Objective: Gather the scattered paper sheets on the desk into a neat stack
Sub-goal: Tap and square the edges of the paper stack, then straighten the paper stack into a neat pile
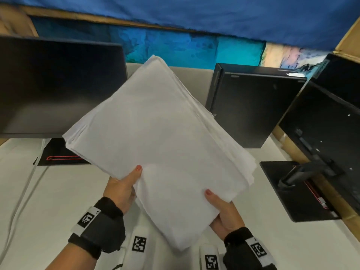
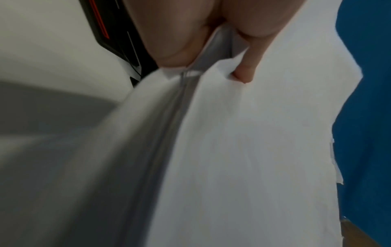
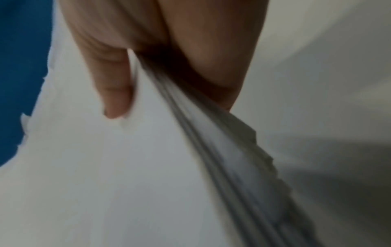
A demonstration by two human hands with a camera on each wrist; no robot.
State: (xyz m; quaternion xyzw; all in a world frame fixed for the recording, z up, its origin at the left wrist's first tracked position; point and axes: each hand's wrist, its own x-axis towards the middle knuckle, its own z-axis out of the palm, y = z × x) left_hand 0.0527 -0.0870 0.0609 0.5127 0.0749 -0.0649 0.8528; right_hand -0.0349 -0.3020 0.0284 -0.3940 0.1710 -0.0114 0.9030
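Head view: the left hand (image 1: 121,189) and right hand (image 1: 224,213) each pinch the near end of the paper stack (image 1: 159,145), thumbs on top, fingers beneath. The stack is lifted clear above the white desk (image 1: 39,191), its long axis running from the near right corner up toward the far left, far corner pointing away from the person. Left of the stack stands a dark monitor (image 1: 58,84); right of it, a black computer case (image 1: 253,106). Edges are slightly uneven.
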